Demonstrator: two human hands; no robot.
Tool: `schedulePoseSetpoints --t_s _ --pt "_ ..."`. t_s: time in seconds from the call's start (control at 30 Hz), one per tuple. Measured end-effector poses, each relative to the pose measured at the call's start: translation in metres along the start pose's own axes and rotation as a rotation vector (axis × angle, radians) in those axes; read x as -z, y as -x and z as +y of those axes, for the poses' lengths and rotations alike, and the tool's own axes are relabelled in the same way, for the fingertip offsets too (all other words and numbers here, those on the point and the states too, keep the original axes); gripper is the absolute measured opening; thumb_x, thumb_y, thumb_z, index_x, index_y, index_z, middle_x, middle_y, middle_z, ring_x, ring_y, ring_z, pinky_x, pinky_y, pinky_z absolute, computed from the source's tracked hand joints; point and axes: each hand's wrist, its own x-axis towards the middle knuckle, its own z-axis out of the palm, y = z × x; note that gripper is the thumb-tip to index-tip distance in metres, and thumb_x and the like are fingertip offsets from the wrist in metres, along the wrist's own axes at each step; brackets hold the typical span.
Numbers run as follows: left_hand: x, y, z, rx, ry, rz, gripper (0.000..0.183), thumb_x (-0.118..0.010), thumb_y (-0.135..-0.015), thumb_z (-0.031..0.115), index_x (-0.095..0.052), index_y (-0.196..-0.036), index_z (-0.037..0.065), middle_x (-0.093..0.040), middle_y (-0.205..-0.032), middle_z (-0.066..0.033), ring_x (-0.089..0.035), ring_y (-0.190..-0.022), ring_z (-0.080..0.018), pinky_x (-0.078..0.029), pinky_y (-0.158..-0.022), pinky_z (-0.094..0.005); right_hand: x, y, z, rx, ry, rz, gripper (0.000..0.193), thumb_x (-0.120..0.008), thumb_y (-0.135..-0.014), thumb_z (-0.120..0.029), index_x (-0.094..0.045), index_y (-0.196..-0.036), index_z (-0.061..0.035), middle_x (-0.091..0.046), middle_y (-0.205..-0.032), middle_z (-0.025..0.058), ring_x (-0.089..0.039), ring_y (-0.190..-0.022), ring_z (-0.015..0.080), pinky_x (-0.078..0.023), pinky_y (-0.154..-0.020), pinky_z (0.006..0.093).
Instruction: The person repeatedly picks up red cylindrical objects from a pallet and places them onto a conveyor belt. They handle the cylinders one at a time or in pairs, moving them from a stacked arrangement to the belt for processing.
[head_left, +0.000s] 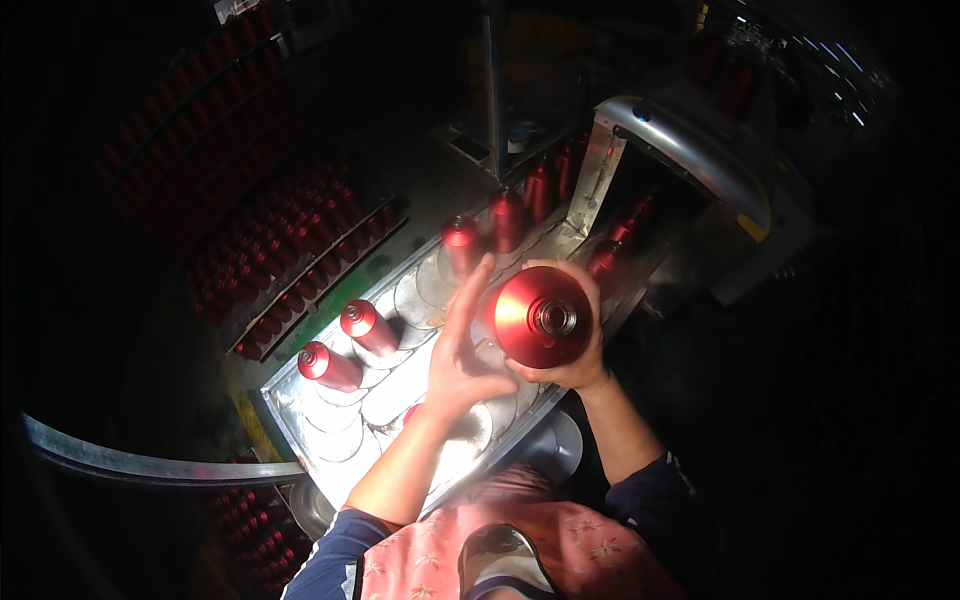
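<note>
In my right hand (586, 368) is a shiny red metal bottle (515, 318), its round shoulder and bare threaded neck turned up toward me. The fingers wrap round its far right side and underneath. My left hand (458, 362) is just left of that bottle, fingers stretched and thumb apart, with nothing in it. Below both hands runs a conveyor of overlapping round metal plates (333, 443). Two red bottles, one nearer (331, 368) and one a little farther (370, 328), stand on its left part. Beyond my left fingertips stands another red bottle (461, 246).
More red bottles (507, 220) line the conveyor toward a metal-hooded machine opening (690, 150) at far right. Racks of red bottles (290, 240) fill the left side. A vertical pole (494, 90) rises behind the conveyor, and a curved metal rail (150, 466) reaches in from the left.
</note>
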Motion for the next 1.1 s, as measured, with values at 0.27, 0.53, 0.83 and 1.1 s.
schedulePoseSetpoints --t_s 0.27,0.53,0.83,1.1 --pt "-0.006 0.004 0.012 0.076 0.115 -0.007 0.110 -0.091 -0.064 0.040 -0.035 -0.151 0.002 -0.033 -0.156 -0.0139 -0.033 -0.143 -0.0277 -0.028 -0.117 -0.0415 -0.004 0.006 0.003 0.050 0.071 -0.013 0.107 -0.095 -0.056 -0.026 -0.035 -0.141 -0.0010 -0.051 -0.137 0.0165 -0.052 -0.125 0.0286 -0.041 -0.107 0.0420" --pt "0.001 0.009 0.012 0.045 0.051 0.036 0.087 -0.079 -0.078 0.045 -0.046 -0.145 0.000 -0.046 -0.148 -0.0129 -0.040 -0.138 -0.0249 -0.030 -0.114 -0.0395 -0.012 0.007 0.006 0.048 0.069 -0.044 0.106 -0.093 -0.055 -0.016 -0.034 -0.142 -0.0031 -0.051 -0.137 0.0160 -0.052 -0.125 0.0287 -0.041 -0.107 0.0421" --pt "0.009 0.011 0.019 0.219 0.305 0.165 0.056 -0.051 -0.101 0.038 -0.051 -0.140 -0.002 -0.051 -0.144 -0.0115 -0.050 -0.129 -0.0195 -0.037 -0.109 -0.0324 -0.027 0.006 -0.001 -0.075 0.067 -0.067 0.103 -0.088 -0.055 -0.007 -0.034 -0.143 -0.0050 -0.050 -0.138 0.0157 -0.050 -0.127 0.0286 -0.040 -0.108 0.0419" --pt "0.019 0.013 0.013 0.242 0.283 0.240 0.055 -0.042 -0.104 0.036 -0.048 -0.138 -0.007 -0.048 -0.146 -0.0162 -0.050 -0.130 -0.0261 -0.037 -0.112 -0.0380 -0.039 0.007 0.001 0.000 0.111 -0.108 0.098 -0.090 -0.057 -0.010 -0.037 -0.140 -0.0055 -0.051 -0.137 0.0152 -0.051 -0.126 0.0300 -0.039 -0.108 0.0439"
